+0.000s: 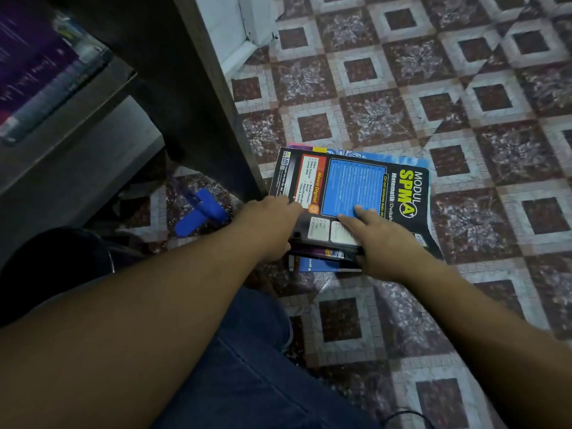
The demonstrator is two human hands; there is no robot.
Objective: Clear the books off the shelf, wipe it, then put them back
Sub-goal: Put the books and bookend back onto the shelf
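Grips with the left hand (272, 226) a near corner of the stack of books (356, 184) lying on the tiled floor (464, 305) beside the shelf panel (198, 88), and lays the right hand (382, 243) flat-fingered on top.

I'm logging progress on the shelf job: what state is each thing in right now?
SPM Matematik book: lying flat, cover up, atop the stack.
book stack: on the floor, edges uneven.
left hand: grips the stack's left edge.
right hand: fingers straight on the top cover.
purple book: lying on the shelf.
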